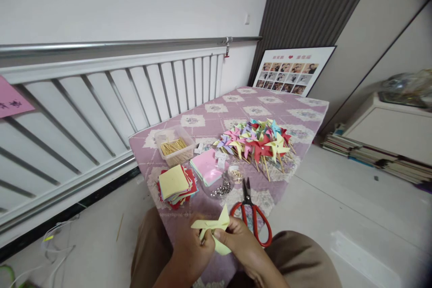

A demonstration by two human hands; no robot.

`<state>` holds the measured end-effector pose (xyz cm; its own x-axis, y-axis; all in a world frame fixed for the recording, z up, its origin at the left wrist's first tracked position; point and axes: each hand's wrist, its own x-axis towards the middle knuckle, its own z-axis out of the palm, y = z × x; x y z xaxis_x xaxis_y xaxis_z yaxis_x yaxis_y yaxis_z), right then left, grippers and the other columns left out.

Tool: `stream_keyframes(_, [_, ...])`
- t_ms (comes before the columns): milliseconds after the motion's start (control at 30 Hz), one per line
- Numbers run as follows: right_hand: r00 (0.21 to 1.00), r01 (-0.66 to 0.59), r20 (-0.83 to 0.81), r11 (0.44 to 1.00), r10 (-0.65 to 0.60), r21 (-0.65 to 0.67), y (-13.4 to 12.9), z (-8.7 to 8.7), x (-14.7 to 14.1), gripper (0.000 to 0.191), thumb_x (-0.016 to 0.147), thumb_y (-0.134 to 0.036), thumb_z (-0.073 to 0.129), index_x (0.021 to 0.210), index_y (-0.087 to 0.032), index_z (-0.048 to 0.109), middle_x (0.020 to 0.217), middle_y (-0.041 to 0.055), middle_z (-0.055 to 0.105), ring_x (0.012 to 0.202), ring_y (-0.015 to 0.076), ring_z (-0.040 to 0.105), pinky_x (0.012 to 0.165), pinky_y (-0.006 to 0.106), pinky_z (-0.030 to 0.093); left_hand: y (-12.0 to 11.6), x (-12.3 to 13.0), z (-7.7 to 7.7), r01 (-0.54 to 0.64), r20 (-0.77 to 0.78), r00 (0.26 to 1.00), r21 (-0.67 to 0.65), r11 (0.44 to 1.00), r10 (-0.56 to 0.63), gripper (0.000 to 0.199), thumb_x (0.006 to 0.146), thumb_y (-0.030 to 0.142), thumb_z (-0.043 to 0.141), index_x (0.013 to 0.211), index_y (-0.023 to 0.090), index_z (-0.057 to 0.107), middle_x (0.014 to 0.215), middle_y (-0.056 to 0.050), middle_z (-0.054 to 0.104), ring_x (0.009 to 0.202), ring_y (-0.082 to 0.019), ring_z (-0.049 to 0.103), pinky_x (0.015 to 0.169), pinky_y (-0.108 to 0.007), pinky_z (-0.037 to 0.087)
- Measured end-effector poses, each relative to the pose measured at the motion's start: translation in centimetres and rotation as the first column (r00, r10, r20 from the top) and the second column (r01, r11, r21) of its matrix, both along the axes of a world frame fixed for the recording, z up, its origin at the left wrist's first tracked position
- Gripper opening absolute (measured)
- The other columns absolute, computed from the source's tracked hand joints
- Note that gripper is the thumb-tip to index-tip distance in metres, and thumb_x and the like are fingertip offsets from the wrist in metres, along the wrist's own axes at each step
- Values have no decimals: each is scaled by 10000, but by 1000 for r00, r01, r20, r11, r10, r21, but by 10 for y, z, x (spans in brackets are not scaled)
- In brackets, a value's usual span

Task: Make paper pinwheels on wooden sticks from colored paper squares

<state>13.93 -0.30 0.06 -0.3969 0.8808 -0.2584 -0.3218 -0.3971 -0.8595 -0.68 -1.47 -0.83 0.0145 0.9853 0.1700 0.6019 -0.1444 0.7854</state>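
Note:
A pale yellow paper pinwheel (pixel 221 224) is between my two hands at the table's near edge, its blades folded toward the middle. My left hand (pixel 193 246) grips its left side, and the thumb of my right hand (pixel 241 239) presses close to its centre. Whatever small part sits at the centre is mostly hidden by my fingers. Just beyond my right hand lie scissors (pixel 251 209) with red handles, blades pointing away. A round clear dish of small metal fasteners (pixel 222 188) and a little tub of short wooden pieces (pixel 236 173) stand ahead of my hands.
Stacked coloured paper squares (pixel 175 184) and pink sheets (pixel 207 166) lie at the left. Behind them stands a plastic box of wooden sticks (pixel 176 146). Finished pinwheels (pixel 258 139) are heaped to the right on the purple tablecloth (pixel 216 119). A white radiator (pixel 128 85) borders the table's left side.

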Motion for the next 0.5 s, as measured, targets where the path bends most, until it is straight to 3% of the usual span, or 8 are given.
stream_keyframes(133, [1000, -8, -29, 1000, 8, 3, 0, -6, 1, 337, 625, -423, 844, 831, -171, 758, 695, 10, 714, 598, 115, 580, 584, 214, 401, -4, 1, -1, 21, -139, 990, 115, 993, -5, 159, 690, 107, 449, 726, 179, 587, 714, -53, 631, 705, -201, 626, 676, -324, 495])
stream_keyframes(233, [999, -7, -33, 1000, 6, -3, 0, -8, 1, 330, 645, -426, 832, 848, -176, 760, 703, 14, 720, 589, 112, 586, 584, 215, 407, -4, 2, -2, 23, -160, 987, 174, 984, 6, 156, 681, 119, 447, 721, 172, 589, 723, -66, 618, 713, -214, 621, 692, -345, 494])
stream_keyframes(333, [999, -4, -46, 1000, 4, 0, 0, -9, 1, 316, 642, -413, 838, 841, -179, 761, 688, 7, 715, 601, 111, 590, 593, 211, 409, -1, 1, -2, 8, -46, 999, -9, 1000, -8, 170, 697, 140, 456, 762, 160, 612, 734, -73, 646, 716, -217, 636, 682, -331, 500])
stream_keyframes(433, [998, -13, -54, 1000, 13, -1, 1, -9, 0, 339, 640, -416, 838, 867, -177, 760, 709, 13, 722, 620, 119, 599, 601, 217, 411, 3, 0, -1, 20, 104, 995, -244, 970, 6, 222, 714, 150, 484, 857, 141, 653, 803, -88, 698, 760, -216, 661, 702, -305, 502])
stream_keyframes(500, [999, -21, -41, 1000, 21, -3, 2, -10, -1, 360, 637, -429, 835, 879, -174, 758, 715, 18, 726, 604, 121, 597, 594, 222, 406, 5, -1, 0, 17, 157, 987, -316, 949, 34, 259, 712, 159, 501, 906, 133, 670, 855, -99, 715, 794, -224, 666, 724, -301, 498])
